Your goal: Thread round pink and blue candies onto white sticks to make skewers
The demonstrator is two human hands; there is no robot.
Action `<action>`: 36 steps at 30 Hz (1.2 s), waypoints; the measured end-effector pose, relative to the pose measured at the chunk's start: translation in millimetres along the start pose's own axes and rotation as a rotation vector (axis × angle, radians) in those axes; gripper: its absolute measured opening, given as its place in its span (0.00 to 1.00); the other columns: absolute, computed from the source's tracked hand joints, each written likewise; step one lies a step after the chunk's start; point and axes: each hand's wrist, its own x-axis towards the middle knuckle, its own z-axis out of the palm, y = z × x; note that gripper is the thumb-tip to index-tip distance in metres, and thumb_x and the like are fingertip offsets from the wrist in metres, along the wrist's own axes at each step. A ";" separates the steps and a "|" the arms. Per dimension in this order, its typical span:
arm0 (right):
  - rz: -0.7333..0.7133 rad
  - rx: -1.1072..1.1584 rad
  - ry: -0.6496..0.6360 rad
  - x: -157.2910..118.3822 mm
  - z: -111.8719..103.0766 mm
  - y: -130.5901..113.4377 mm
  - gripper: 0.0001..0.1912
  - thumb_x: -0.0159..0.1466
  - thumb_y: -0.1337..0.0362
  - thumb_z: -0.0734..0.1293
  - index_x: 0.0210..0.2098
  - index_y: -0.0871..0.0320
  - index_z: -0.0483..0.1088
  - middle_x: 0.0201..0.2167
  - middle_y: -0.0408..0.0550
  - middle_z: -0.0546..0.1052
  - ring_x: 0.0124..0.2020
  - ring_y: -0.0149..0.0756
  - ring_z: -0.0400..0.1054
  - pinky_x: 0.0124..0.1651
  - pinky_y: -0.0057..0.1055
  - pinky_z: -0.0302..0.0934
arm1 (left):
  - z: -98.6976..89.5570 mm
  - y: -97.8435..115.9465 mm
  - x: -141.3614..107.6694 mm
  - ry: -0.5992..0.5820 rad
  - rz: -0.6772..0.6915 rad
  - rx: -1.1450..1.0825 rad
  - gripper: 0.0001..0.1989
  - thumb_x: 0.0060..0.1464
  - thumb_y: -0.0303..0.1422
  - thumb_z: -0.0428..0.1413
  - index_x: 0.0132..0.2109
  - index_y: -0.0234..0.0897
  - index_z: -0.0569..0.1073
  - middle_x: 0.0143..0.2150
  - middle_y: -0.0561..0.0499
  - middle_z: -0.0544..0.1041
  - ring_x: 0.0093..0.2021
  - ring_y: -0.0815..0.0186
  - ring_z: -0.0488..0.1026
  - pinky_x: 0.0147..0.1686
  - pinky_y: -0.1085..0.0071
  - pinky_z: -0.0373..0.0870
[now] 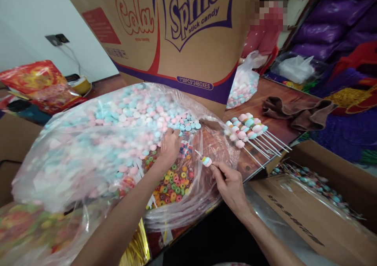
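My right hand (230,183) is closed on a candy stick (206,161), a thin white stick threaded with a few pink, white, blue and yellow-green pieces. Its bare tip points up and left. My left hand (170,146) reaches to the edge of a heap of pastel candies (138,109) in a large clear plastic bag. Its fingers are bent together among the candies, and what they pinch is hidden. Below that hand lie colourful ring candies (173,185). Several finished candy skewers (250,128) lie side by side on the table, right of my right hand.
A tall cardboard box (191,65) stands behind the bag. A brown cloth (294,110) lies on the wooden table (265,95). At lower right, an open carton (312,211) holds many candy sticks. Another person (263,34) sits behind a bag of candies (244,85).
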 end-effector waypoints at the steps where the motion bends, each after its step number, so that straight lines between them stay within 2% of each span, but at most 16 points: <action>1: -0.002 -0.004 -0.003 -0.3 0.0 0.1 0.12 0.70 0.62 0.61 0.36 0.57 0.74 0.22 0.41 0.71 0.23 0.31 0.64 0.29 0.26 0.58 | 0.6 0.2 3.1 0.012 -0.024 0.016 0.10 0.60 0.30 0.53 0.46 0.36 0.76 0.44 0.40 0.72 0.41 0.54 0.73 0.38 0.63 0.65; 4: -0.020 -0.028 -0.010 -1.5 0.2 1.1 0.12 0.71 0.63 0.60 0.35 0.57 0.73 0.22 0.41 0.71 0.23 0.31 0.65 0.29 0.26 0.58 | 1.3 -5.8 6.8 0.052 -0.056 -0.021 0.13 0.59 0.29 0.51 0.46 0.35 0.77 0.43 0.40 0.74 0.40 0.54 0.73 0.40 0.63 0.65; 7: -0.057 -0.043 -0.006 -2.7 1.1 2.8 0.11 0.71 0.64 0.60 0.36 0.57 0.73 0.24 0.42 0.73 0.24 0.32 0.67 0.31 0.26 0.59 | 0.7 -14.0 4.7 0.075 -0.068 -0.171 0.13 0.57 0.31 0.52 0.46 0.35 0.79 0.39 0.42 0.75 0.40 0.56 0.73 0.42 0.64 0.67; 10: -0.097 -0.049 -0.004 -3.6 2.6 4.4 0.10 0.71 0.65 0.61 0.39 0.57 0.73 0.27 0.43 0.75 0.26 0.33 0.69 0.32 0.27 0.61 | 0.9 -12.8 5.9 0.073 -0.065 -0.295 0.14 0.55 0.32 0.53 0.46 0.34 0.79 0.40 0.43 0.77 0.39 0.57 0.74 0.42 0.64 0.69; 15: -0.117 -0.079 -0.007 -4.8 5.0 6.1 0.10 0.72 0.64 0.60 0.39 0.57 0.73 0.29 0.46 0.77 0.28 0.34 0.72 0.33 0.28 0.63 | 9.3 7.5 27.5 0.041 0.198 -0.257 0.12 0.54 0.24 0.51 0.41 0.35 0.78 0.45 0.42 0.77 0.47 0.55 0.73 0.50 0.61 0.69; 20: -0.136 -0.086 -0.003 -5.6 6.4 6.8 0.10 0.72 0.65 0.60 0.41 0.57 0.73 0.32 0.48 0.79 0.32 0.36 0.74 0.36 0.29 0.66 | 19.0 18.0 42.3 0.018 0.272 -0.166 0.15 0.53 0.19 0.48 0.38 0.36 0.77 0.46 0.38 0.74 0.52 0.49 0.69 0.52 0.53 0.66; 25: -0.144 -0.119 -0.001 -5.9 5.5 7.0 0.11 0.72 0.65 0.59 0.41 0.57 0.74 0.30 0.47 0.79 0.29 0.35 0.73 0.33 0.28 0.65 | 22.0 19.2 30.1 0.060 0.167 -0.041 0.17 0.57 0.20 0.45 0.48 0.34 0.73 0.46 0.38 0.72 0.49 0.51 0.69 0.50 0.57 0.66; 28: -0.139 -0.116 0.000 -6.0 5.4 7.5 0.11 0.72 0.64 0.59 0.41 0.57 0.73 0.31 0.48 0.79 0.29 0.35 0.73 0.33 0.28 0.64 | 21.1 19.9 21.2 0.066 0.144 -0.047 0.19 0.56 0.19 0.45 0.53 0.33 0.70 0.47 0.38 0.71 0.48 0.52 0.69 0.48 0.61 0.66; 33: -0.130 -0.127 0.004 -6.4 6.5 8.4 0.12 0.72 0.64 0.59 0.39 0.57 0.74 0.29 0.47 0.78 0.27 0.34 0.71 0.33 0.28 0.62 | 14.9 19.4 11.7 0.048 0.145 -0.166 0.19 0.58 0.20 0.45 0.51 0.35 0.73 0.49 0.39 0.70 0.46 0.54 0.71 0.44 0.62 0.68; 36: -0.119 -0.106 0.011 -5.8 4.9 7.3 0.12 0.72 0.63 0.60 0.38 0.57 0.74 0.27 0.45 0.77 0.26 0.33 0.69 0.32 0.28 0.61 | 4.7 17.9 0.5 0.080 0.066 -0.309 0.16 0.56 0.23 0.49 0.50 0.36 0.74 0.48 0.41 0.71 0.41 0.59 0.72 0.42 0.65 0.69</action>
